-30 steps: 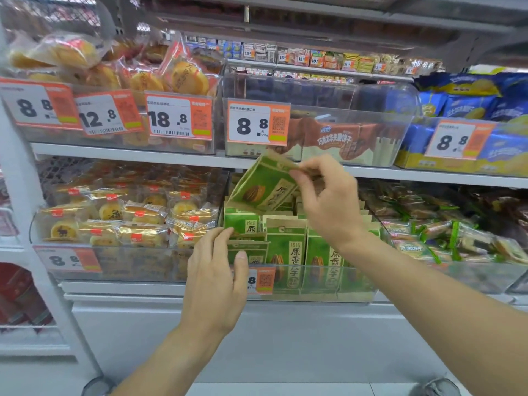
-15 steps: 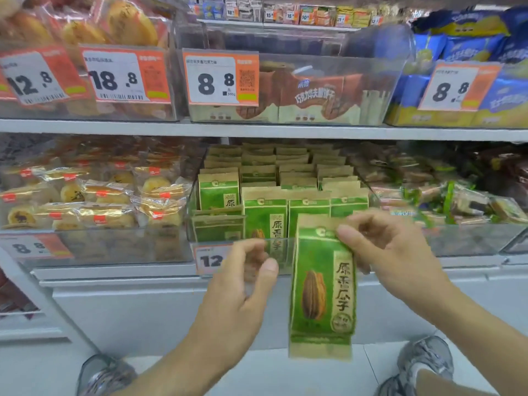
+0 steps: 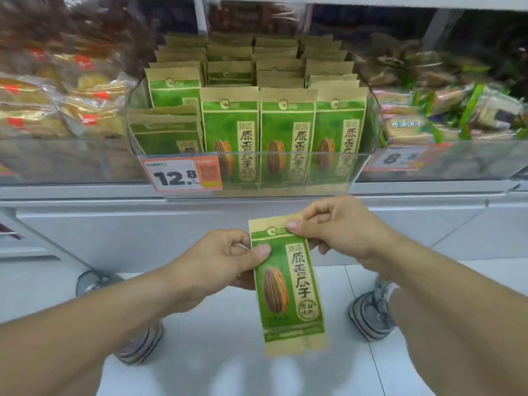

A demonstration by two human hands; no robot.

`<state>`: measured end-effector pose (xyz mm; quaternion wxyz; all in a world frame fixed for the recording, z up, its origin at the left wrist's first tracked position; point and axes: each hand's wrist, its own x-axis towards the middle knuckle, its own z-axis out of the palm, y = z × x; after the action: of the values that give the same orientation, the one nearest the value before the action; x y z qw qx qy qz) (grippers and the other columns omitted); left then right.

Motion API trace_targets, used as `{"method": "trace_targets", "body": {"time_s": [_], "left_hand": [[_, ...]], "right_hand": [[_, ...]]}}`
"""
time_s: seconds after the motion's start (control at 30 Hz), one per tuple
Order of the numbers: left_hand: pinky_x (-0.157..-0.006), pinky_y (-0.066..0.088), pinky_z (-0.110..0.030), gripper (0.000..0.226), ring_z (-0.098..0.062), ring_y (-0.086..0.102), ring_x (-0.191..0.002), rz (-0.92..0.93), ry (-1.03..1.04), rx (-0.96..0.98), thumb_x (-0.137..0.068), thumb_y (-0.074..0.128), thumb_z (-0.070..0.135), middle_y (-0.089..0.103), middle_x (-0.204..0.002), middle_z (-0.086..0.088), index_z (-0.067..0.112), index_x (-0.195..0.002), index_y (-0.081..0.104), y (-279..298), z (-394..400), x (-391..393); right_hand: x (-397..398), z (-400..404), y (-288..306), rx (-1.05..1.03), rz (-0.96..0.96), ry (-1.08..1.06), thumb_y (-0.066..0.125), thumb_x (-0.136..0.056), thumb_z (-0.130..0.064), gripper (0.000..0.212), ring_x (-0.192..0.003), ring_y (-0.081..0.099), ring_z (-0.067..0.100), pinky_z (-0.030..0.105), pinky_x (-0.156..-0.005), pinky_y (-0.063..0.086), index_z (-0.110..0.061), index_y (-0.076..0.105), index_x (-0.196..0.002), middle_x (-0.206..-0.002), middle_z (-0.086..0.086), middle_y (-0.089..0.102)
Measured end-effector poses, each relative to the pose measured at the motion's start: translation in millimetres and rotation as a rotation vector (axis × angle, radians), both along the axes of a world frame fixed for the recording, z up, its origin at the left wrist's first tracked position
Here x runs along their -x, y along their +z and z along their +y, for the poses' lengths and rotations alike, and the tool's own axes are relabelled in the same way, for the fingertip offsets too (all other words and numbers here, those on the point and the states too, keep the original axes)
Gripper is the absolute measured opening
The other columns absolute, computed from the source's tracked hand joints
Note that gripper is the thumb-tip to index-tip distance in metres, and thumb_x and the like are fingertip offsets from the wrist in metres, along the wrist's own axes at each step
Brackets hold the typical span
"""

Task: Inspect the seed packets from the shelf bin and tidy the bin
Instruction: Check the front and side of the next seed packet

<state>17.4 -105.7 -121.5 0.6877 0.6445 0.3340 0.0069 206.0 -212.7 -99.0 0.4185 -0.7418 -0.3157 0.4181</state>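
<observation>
A green and tan seed packet (image 3: 288,292) with a sunflower seed picture hangs upright in front of me, below the shelf. My right hand (image 3: 340,227) pinches its top right corner. My left hand (image 3: 217,261) pinches its upper left edge between thumb and fingers. Behind and above stands the clear shelf bin (image 3: 357,167) holding several rows of the same packets (image 3: 285,124). The front left packet (image 3: 168,132) in the bin sits lower than its neighbours and looks slumped.
An orange price tag (image 3: 183,174) reading 12.8 hangs on the bin's front. Wrapped pastries (image 3: 63,110) fill the bin to the left, green-wrapped snacks (image 3: 457,110) the one to the right. My shoes (image 3: 371,312) stand on the white tiled floor.
The packet came out of the bin and down in front of me. My left hand, which was apart from it, now pinches its left edge. My view has tilted downward and moved closer.
</observation>
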Motion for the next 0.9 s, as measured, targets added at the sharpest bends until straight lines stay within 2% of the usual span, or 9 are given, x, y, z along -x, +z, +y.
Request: {"method": "trace_targets", "body": {"time_s": [0.07, 0.13, 0.23, 0.4, 0.5, 0.63, 0.8, 0.9], "left_hand": [[-0.083, 0.062, -0.041, 0.036, -0.037, 0.073, -0.098, -0.002, -0.106, 0.086, -0.092, 0.065, 0.022, 0.076, -0.101, -0.022, -0.002, -0.118, 0.058, 2, -6, 3], [-0.083, 0.061, -0.045, 0.043, -0.04, 0.072, -0.099, 0.006, -0.126, 0.13, -0.091, 0.066, 0.021, 0.074, -0.102, -0.024, -0.004, -0.124, 0.055, 2, -10, 8], [-0.081, 0.062, -0.047, 0.041, -0.043, 0.072, -0.096, 0.006, -0.047, 0.106, -0.09, 0.067, 0.02, 0.075, -0.099, -0.025, -0.006, -0.121, 0.057, 6, -11, 11], [-0.071, 0.062, -0.038, 0.038, -0.035, 0.075, -0.09, -0.045, 0.013, 0.102, -0.086, 0.065, 0.025, 0.076, -0.096, -0.021, -0.002, -0.112, 0.061, 23, -5, 19], [-0.074, 0.063, -0.041, 0.041, -0.034, 0.074, -0.094, -0.046, -0.034, 0.143, -0.083, 0.067, 0.022, 0.076, -0.098, -0.019, 0.002, -0.118, 0.059, 28, -3, 24], [-0.076, 0.063, -0.041, 0.057, -0.036, 0.074, -0.098, -0.019, -0.072, 0.116, -0.075, 0.073, 0.014, 0.075, -0.106, -0.019, 0.005, -0.128, 0.053, 28, -1, 26], [-0.074, 0.064, -0.043, 0.061, -0.036, 0.074, -0.092, -0.057, 0.045, 0.07, -0.07, 0.074, 0.013, 0.075, -0.103, -0.022, 0.002, -0.127, 0.054, 28, 7, 26], [-0.076, 0.063, -0.046, 0.061, -0.041, 0.073, -0.094, -0.073, 0.096, 0.032, -0.07, 0.074, 0.012, 0.074, -0.104, -0.024, 0.003, -0.127, 0.054, 28, 11, 26]], "right_hand": [[-3, 0, -2, 0.001, 0.002, -0.01, 0.078, -0.089, -0.019, 0.018, -0.048, 0.06, 0.006, 0.024, -0.051, 0.041, -0.005, 0.066, -0.087, -0.061, -0.001, 0.071], [-5, 1, -2, -0.012, 0.018, -0.021, 0.076, -0.09, -0.019, 0.017, -0.049, 0.06, 0.007, 0.024, -0.051, 0.042, -0.007, 0.065, -0.084, -0.062, 0.0, 0.071], [-3, 1, -2, -0.02, 0.026, 0.011, 0.073, -0.093, -0.025, 0.022, -0.056, 0.061, 0.011, 0.026, -0.056, 0.051, -0.004, 0.066, -0.091, -0.071, 0.002, 0.073], [1, -7, 9, 0.096, 0.107, 0.259, 0.062, -0.097, -0.04, 0.046, -0.074, 0.069, 0.024, 0.039, -0.074, 0.064, 0.003, 0.064, -0.113, -0.102, 0.014, 0.077], [7, -9, 10, 0.046, 0.115, 0.275, 0.059, -0.1, -0.033, 0.046, -0.068, 0.068, 0.026, 0.038, -0.065, 0.063, 0.013, 0.057, -0.11, -0.09, 0.011, 0.077], [16, -7, 3, 0.012, 0.117, 0.219, 0.059, -0.1, -0.03, 0.045, -0.061, 0.067, 0.021, 0.031, -0.054, 0.059, 0.014, 0.055, -0.11, -0.081, 0.006, 0.076], [20, -5, 5, 0.04, 0.178, 0.238, 0.064, -0.088, -0.041, 0.053, -0.066, 0.069, 0.024, 0.037, -0.061, 0.063, 0.004, 0.06, -0.116, -0.09, 0.008, 0.077], [21, -8, 5, 0.034, 0.171, 0.291, 0.07, -0.08, -0.038, 0.049, -0.07, 0.069, 0.031, 0.038, -0.063, 0.063, -0.003, 0.061, -0.113, -0.093, 0.016, 0.076]]}}
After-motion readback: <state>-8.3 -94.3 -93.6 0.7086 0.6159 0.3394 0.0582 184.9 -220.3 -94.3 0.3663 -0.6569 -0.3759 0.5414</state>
